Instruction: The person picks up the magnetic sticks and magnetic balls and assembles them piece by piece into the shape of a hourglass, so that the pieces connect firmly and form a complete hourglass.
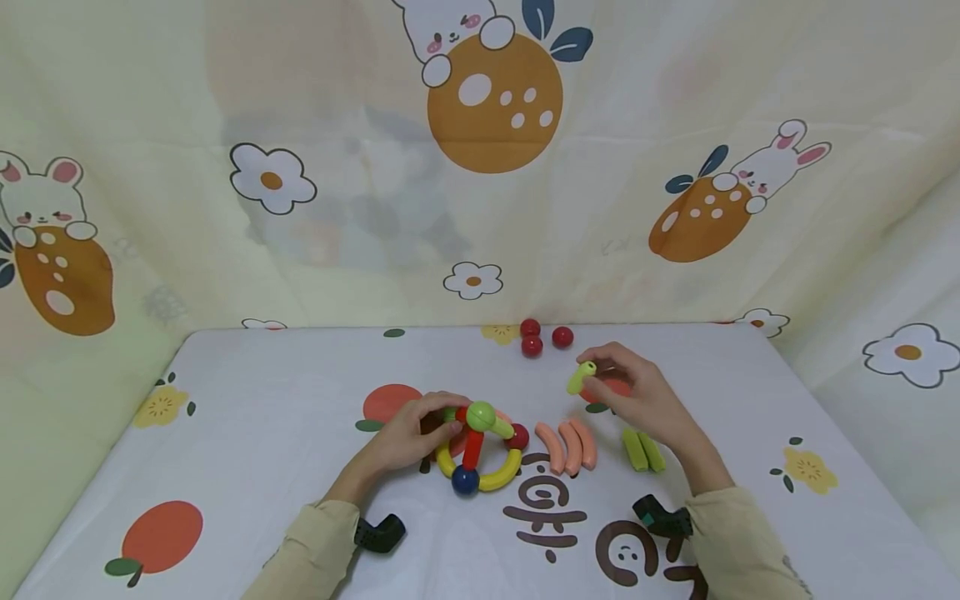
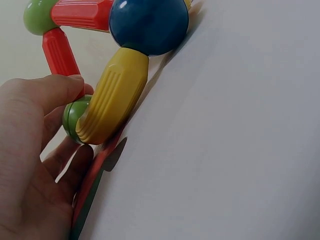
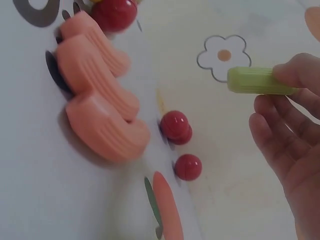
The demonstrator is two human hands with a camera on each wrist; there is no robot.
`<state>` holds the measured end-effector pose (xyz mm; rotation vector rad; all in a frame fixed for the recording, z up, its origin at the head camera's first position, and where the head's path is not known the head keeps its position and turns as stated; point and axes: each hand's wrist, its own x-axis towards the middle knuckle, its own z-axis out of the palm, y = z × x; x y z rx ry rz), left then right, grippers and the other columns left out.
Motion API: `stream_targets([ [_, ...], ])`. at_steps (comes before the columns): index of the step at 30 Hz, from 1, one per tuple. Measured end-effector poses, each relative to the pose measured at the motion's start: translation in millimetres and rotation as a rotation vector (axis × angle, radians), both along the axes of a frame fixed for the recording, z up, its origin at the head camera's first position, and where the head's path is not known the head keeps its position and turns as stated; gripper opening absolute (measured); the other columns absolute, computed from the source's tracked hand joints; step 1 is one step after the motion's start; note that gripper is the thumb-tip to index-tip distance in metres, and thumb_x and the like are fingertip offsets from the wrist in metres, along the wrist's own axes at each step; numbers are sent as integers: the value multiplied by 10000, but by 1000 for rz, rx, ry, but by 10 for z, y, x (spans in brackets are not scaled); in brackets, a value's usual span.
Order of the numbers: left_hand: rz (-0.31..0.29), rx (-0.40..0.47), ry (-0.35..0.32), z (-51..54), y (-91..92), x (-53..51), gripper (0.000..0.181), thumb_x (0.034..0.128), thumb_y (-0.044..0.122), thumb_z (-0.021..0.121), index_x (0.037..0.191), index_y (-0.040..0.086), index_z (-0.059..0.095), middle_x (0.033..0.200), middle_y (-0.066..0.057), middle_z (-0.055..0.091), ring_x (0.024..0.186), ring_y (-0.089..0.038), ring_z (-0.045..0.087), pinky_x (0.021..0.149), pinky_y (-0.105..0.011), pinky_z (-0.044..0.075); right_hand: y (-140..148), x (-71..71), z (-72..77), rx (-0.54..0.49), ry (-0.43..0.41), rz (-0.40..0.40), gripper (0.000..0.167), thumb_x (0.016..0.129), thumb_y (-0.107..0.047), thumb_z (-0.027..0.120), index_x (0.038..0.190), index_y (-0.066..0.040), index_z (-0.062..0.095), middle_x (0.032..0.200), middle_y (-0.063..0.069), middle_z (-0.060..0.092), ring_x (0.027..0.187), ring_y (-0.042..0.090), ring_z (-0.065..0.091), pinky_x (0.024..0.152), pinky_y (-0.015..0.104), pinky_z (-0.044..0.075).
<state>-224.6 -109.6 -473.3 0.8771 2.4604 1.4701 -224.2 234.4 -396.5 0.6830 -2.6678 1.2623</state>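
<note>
A frame of magnetic-looking rods and balls stands on the table. It has a blue ball [image 1: 465,481], curved yellow rods [image 1: 501,474], a red rod [image 1: 472,451], a raised green ball [image 1: 481,416], a light green rod [image 1: 502,428] and a red ball [image 1: 517,437]. My left hand [image 1: 405,435] grips its left side; in the left wrist view the thumb presses by a red rod [image 2: 61,54] and a lower green ball [image 2: 75,117]. To the right, my right hand [image 1: 636,393] pinches a loose light green rod [image 3: 250,81] above the table, apart from the frame.
Several curved pink rods [image 1: 573,447] lie together between the hands. Two green rods [image 1: 643,451] rest below my right hand. Three red balls [image 1: 531,346] sit near the table's back edge, where a printed cloth [image 1: 345,250] hangs. Each wrist carries a black device [image 1: 380,533].
</note>
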Motion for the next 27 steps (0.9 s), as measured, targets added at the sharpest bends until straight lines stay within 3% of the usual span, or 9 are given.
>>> stream_targets([
  [12, -4, 8, -15, 11, 1, -6, 344, 933, 227, 591, 1249, 361, 559, 1224, 141, 592, 1059, -107, 520, 907, -297, 471, -201, 19, -19, -77, 1, 82, 311, 897, -124, 637, 1196, -164, 564, 1093, 20, 606, 969, 98, 597, 872, 157, 489],
  [20, 27, -9, -53, 35, 18, 7, 353, 929, 176, 595, 1256, 306, 569, 1243, 100, 593, 1088, -136, 515, 939, -354, 452, -352, 57, 16, -113, 15, 136, 350, 876, -49, 645, 1206, -135, 566, 1091, 15, 600, 985, 101, 594, 885, 152, 485],
  [27, 15, -7, -74, 242, 40, 104, 343, 929, 121, 581, 1260, 211, 580, 1242, 31, 606, 1086, -184, 521, 943, -359, 448, -435, 70, -3, -147, 14, 165, 342, 877, -65, 649, 1198, -153, 569, 1083, -11, 603, 991, 87, 602, 886, 202, 505],
])
